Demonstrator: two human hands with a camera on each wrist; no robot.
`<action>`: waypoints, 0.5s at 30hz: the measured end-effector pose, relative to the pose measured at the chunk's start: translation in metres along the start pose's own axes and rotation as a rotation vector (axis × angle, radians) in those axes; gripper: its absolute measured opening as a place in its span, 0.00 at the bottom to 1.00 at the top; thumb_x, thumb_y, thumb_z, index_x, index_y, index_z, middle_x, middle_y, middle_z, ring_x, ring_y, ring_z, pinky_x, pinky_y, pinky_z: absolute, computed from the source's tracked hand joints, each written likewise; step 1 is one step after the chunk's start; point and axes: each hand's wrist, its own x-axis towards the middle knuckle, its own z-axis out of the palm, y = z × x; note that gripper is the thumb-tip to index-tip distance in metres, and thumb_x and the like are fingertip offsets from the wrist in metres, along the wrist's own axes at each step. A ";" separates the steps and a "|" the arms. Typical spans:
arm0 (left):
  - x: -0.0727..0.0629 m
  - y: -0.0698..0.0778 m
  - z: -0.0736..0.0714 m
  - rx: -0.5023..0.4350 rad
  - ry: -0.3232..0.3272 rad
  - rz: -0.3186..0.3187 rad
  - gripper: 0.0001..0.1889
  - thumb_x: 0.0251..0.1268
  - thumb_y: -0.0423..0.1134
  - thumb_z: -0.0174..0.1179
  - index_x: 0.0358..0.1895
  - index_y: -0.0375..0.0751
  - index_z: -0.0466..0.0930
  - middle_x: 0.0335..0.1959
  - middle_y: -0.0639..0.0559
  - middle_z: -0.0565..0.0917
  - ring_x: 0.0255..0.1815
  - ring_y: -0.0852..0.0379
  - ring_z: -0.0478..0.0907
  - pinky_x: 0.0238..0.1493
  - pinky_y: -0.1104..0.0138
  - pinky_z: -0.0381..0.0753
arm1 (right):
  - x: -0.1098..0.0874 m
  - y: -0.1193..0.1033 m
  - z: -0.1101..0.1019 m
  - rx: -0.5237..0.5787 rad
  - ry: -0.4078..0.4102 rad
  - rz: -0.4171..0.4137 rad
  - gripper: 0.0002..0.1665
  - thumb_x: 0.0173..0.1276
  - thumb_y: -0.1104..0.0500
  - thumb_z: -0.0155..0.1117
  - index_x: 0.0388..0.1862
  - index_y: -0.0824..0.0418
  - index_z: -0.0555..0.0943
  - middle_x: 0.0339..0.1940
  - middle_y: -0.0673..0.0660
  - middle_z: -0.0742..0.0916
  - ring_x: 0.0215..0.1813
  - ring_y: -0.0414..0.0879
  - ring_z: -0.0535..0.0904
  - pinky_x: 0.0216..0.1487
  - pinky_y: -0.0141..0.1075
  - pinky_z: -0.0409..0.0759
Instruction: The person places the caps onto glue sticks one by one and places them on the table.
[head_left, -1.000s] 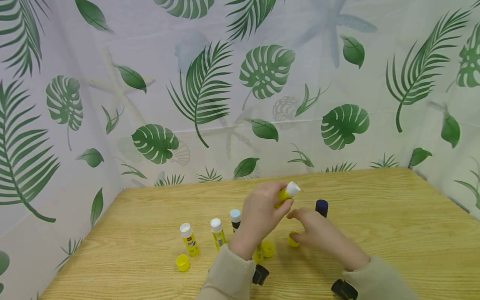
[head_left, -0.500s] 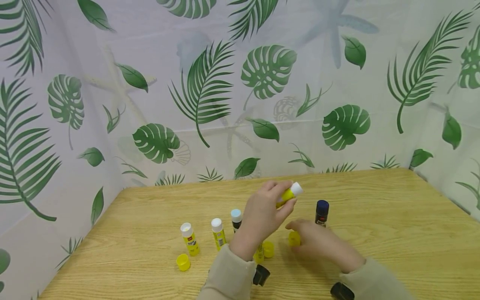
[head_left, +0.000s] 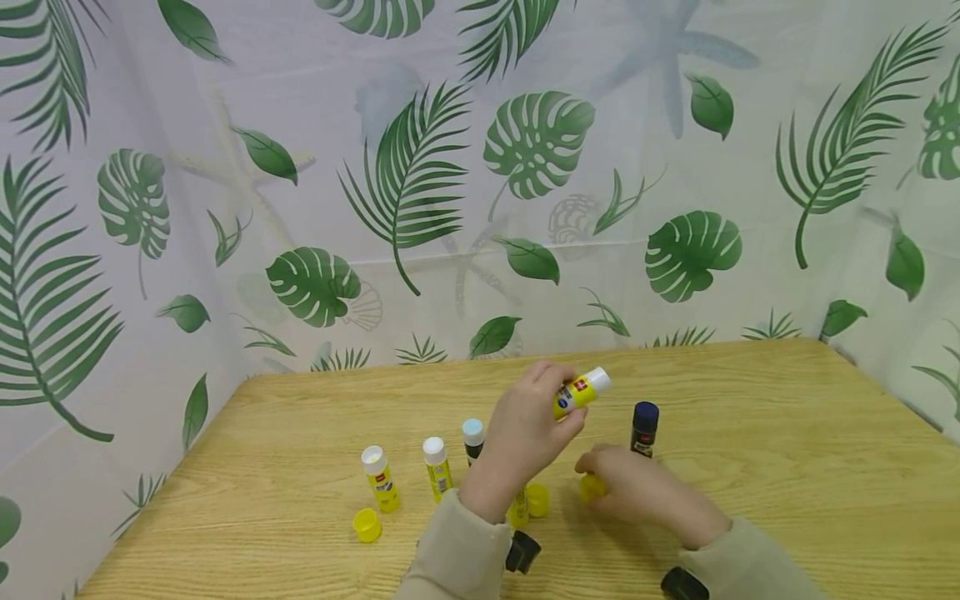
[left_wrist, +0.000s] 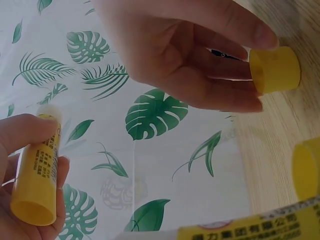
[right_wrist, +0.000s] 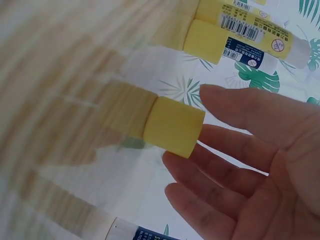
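Note:
My left hand [head_left: 525, 425] grips a yellow glue stick [head_left: 573, 397] above the table, tilted with its white end up and to the right. In the left wrist view the thumb lies along the glue stick's [left_wrist: 37, 175] labelled side. My right hand [head_left: 645, 492] is low at a yellow cap [head_left: 592, 487] standing on the table. Seen from the right wrist, the thumb and loosely bent fingers are spread around the cap [right_wrist: 175, 126]. A gap shows between thumb and cap; whether a finger touches it I cannot tell.
Left of the hands stand uncapped glue sticks, two yellow [head_left: 381, 482] [head_left: 437, 468] and one dark [head_left: 472, 437]. Another yellow one [head_left: 518, 507] is partly behind the left wrist. Yellow caps [head_left: 367, 525] [head_left: 537, 500] lie nearby. A dark-blue glue stick [head_left: 644, 427] stands behind the right hand.
My right hand has settled lower around the yellow cap, which has shifted slightly. The left hand has turned the glue stick so that its label shows.

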 end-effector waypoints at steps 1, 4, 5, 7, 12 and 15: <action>0.000 0.000 0.000 -0.004 -0.003 -0.004 0.16 0.50 0.37 0.63 0.43 0.39 0.75 0.39 0.52 0.76 0.29 0.65 0.71 0.29 0.81 0.69 | 0.000 0.000 0.000 -0.005 0.000 -0.011 0.18 0.46 0.65 0.69 0.39 0.69 0.78 0.34 0.55 0.79 0.35 0.47 0.75 0.36 0.41 0.74; 0.000 0.001 0.000 -0.016 -0.015 -0.019 0.16 0.49 0.37 0.65 0.43 0.39 0.75 0.39 0.52 0.76 0.30 0.64 0.72 0.29 0.81 0.69 | -0.001 0.000 0.000 0.005 -0.007 -0.018 0.16 0.46 0.67 0.68 0.36 0.68 0.78 0.33 0.54 0.79 0.34 0.47 0.75 0.36 0.41 0.74; 0.000 0.001 -0.001 -0.019 -0.020 -0.023 0.16 0.49 0.37 0.65 0.43 0.39 0.75 0.39 0.52 0.76 0.31 0.63 0.73 0.29 0.81 0.69 | -0.001 0.001 0.000 0.011 -0.012 -0.018 0.15 0.46 0.67 0.68 0.35 0.67 0.78 0.33 0.54 0.79 0.34 0.47 0.75 0.35 0.41 0.74; 0.001 0.002 -0.001 -0.024 -0.030 -0.033 0.17 0.48 0.38 0.66 0.42 0.39 0.76 0.39 0.52 0.76 0.31 0.61 0.73 0.29 0.81 0.69 | 0.000 0.001 0.000 0.019 -0.022 -0.020 0.14 0.46 0.68 0.68 0.34 0.66 0.78 0.33 0.55 0.80 0.35 0.47 0.75 0.36 0.42 0.74; 0.001 0.003 -0.002 -0.035 -0.047 -0.050 0.18 0.48 0.40 0.66 0.43 0.39 0.76 0.39 0.52 0.76 0.31 0.61 0.73 0.29 0.81 0.69 | 0.000 0.001 0.001 0.018 -0.039 -0.042 0.13 0.46 0.69 0.67 0.33 0.65 0.77 0.33 0.55 0.81 0.35 0.48 0.76 0.36 0.42 0.74; 0.001 0.003 -0.002 -0.030 -0.054 -0.053 0.18 0.49 0.42 0.66 0.43 0.39 0.76 0.38 0.52 0.75 0.30 0.63 0.71 0.28 0.81 0.69 | -0.001 0.001 0.001 0.009 -0.035 -0.060 0.12 0.47 0.69 0.67 0.33 0.64 0.77 0.33 0.55 0.81 0.35 0.48 0.76 0.35 0.42 0.74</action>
